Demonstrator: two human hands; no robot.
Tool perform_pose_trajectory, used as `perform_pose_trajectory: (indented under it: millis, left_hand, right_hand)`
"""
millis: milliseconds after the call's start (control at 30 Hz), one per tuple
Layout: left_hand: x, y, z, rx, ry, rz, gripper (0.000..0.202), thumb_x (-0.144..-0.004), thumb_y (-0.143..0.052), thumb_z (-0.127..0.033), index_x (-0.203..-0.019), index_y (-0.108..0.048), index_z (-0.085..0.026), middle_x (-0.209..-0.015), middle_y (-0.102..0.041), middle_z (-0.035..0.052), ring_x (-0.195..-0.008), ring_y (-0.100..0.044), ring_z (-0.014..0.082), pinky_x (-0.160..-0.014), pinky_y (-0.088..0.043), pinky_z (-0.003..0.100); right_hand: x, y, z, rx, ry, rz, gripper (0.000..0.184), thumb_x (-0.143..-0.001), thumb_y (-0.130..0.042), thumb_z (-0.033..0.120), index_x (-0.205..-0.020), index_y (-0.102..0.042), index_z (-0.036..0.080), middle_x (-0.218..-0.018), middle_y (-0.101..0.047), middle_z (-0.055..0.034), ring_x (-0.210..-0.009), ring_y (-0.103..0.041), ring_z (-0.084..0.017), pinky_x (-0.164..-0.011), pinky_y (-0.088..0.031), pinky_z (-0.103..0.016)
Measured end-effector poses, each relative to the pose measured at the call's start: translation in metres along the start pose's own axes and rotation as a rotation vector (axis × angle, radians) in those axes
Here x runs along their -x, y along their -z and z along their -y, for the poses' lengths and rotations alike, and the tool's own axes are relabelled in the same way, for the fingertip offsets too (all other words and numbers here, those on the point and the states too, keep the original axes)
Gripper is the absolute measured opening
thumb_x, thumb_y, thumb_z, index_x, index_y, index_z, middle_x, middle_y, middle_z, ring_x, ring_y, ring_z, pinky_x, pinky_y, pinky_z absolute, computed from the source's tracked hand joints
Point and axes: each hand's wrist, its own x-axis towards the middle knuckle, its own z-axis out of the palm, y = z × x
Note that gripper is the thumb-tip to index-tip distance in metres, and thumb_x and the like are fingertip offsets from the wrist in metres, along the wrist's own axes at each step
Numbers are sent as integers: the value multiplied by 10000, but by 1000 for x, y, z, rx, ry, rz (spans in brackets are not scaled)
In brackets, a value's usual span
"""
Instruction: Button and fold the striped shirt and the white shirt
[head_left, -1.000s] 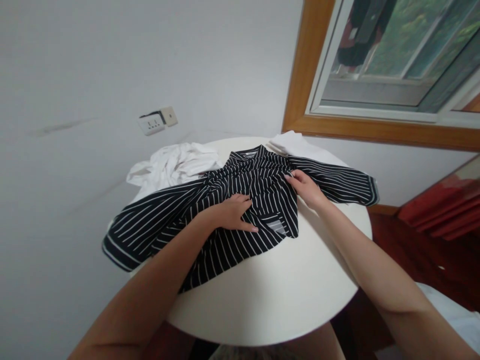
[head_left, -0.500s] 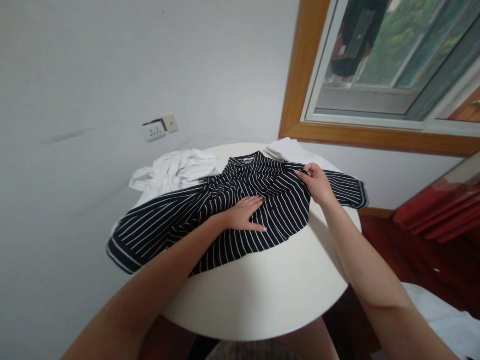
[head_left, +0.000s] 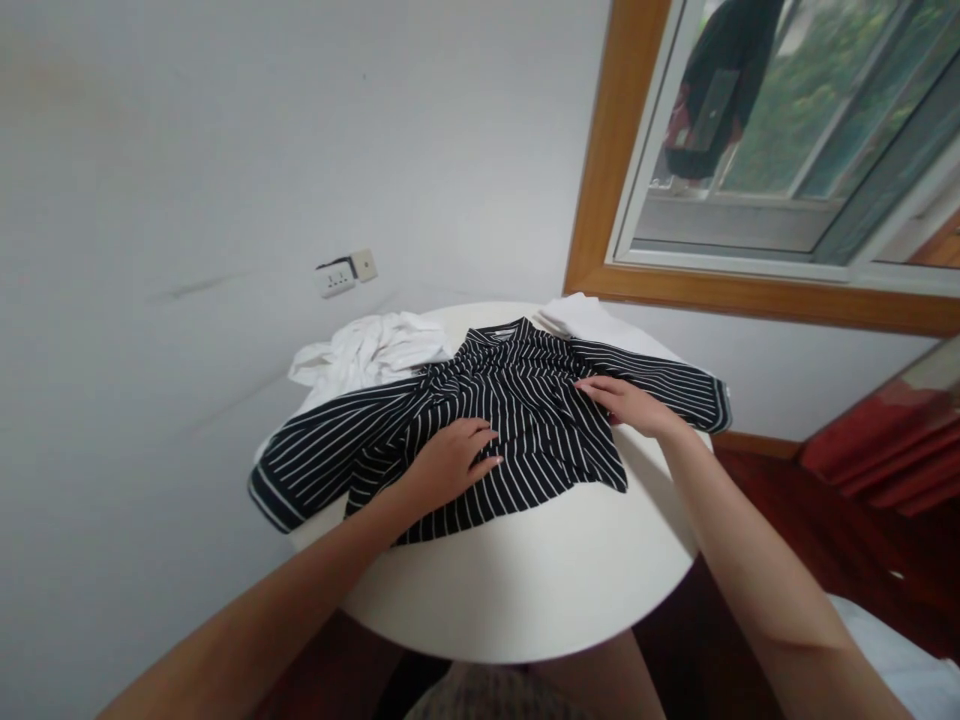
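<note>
A black shirt with thin white stripes (head_left: 525, 420) lies spread and rumpled across the far half of a round white table (head_left: 555, 580). My left hand (head_left: 450, 462) rests flat on the shirt's lower middle, fingers stretched toward the right. My right hand (head_left: 626, 403) lies flat on the shirt's right side near the sleeve, fingers pointing left. Both hands press the cloth and hold nothing. One striped sleeve hangs over the table's left edge, the other reaches the right edge.
A crumpled white garment (head_left: 367, 350) sits at the table's back left, and a folded white cloth (head_left: 574, 312) at the back. A wall socket (head_left: 343, 274) is on the grey wall. A wood-framed window (head_left: 750, 170) is at upper right, red fabric (head_left: 892, 440) at right.
My right hand let go of the shirt's right shoulder fold and now lies flat on it. My left hand slid slightly toward me. The shirt's lower hem is smoother.
</note>
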Motion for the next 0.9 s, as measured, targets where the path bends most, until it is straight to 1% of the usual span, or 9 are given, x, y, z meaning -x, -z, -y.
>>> perform_pose_trajectory:
  millis: [167, 267, 367, 433, 533, 600, 700, 767, 900]
  left_hand:
    - [12, 13, 7, -160, 195, -162, 282, -917, -507, -410, -994, -629, -168, -968, -618, 93, -963, -561, 243, -900, -464, 414]
    - [18, 6, 1, -128, 110, -83, 465, -874, -532, -545, -1140, -612, -172, -1141, -616, 119, -1096, -538, 267, -976, -430, 436]
    - [24, -13, -8, -109, 56, 18, 606, -872, -484, -613, -1329, -521, -218, -1405, -494, 125, -1305, -415, 312, -1076, -329, 510]
    - [26, -26, -12, -115, 93, 36, 545, -923, -426, -554, -1358, -501, -233, -1471, -439, 105, -1363, -358, 311, -1105, -278, 540]
    - [22, -34, -13, -102, 111, 54, 386, -974, -385, -351, -1284, -569, -214, -1446, -483, 70, -1360, -382, 259, -1123, -283, 476]
    - [18, -29, -13, -92, 97, 81, 333, -964, -392, -259, -1203, -615, -193, -1353, -574, 74, -1298, -463, 229, -1081, -351, 400]
    - [14, -10, -18, -103, 183, 65, 291, -967, -388, -282, -1075, -637, -175, -1040, -706, 93, -1010, -636, 215, -871, -473, 324]
    - [12, 6, -24, -67, 235, -11, 291, -977, -370, -316, -1039, -617, -174, -886, -700, 77, -831, -652, 198, -755, -472, 294]
    - [11, 40, -32, 154, 165, -135, 272, -982, -357, -323, -937, -583, -179, -793, -640, 26, -715, -595, 149, -704, -427, 256]
  right_hand:
    - [15, 11, -18, -461, -34, 8, 419, -826, -584, 312, -1243, -571, 273, -946, -638, -32, -741, -568, -136, -636, -497, -265]
    - [18, 6, -27, -500, -43, -25, 427, -750, -639, 269, -1176, -611, 254, -902, -636, -16, -720, -562, -121, -632, -485, -252]
    - [18, -13, -35, -417, -25, -23, 457, -654, -691, 238, -1108, -645, 231, -803, -627, 17, -653, -540, -103, -616, -457, -248]
    - [17, -27, -36, -332, 30, -85, 391, -629, -696, 257, -1016, -671, 209, -744, -623, 26, -630, -537, -105, -615, -441, -254]
    - [16, -40, -28, -278, 124, -219, 239, -659, -656, 322, -859, -670, 193, -762, -648, 9, -687, -571, -128, -667, -450, -268]
    - [16, -40, -19, -307, 132, -252, 220, -692, -610, 338, -863, -650, 206, -807, -661, 8, -734, -587, -141, -693, -461, -266]
    - [17, -31, -5, -349, 83, -276, 225, -726, -537, 337, -913, -612, 237, -822, -661, 17, -769, -598, -161, -689, -477, -267]
    - [19, -23, 2, -302, 87, -310, 181, -738, -519, 340, -869, -594, 240, -805, -653, 15, -792, -598, -170, -701, -482, -267]
    - [30, -7, 19, -207, 144, -296, 143, -743, -558, 362, -741, -536, 221, -714, -599, 28, -714, -570, -144, -658, -467, -238]
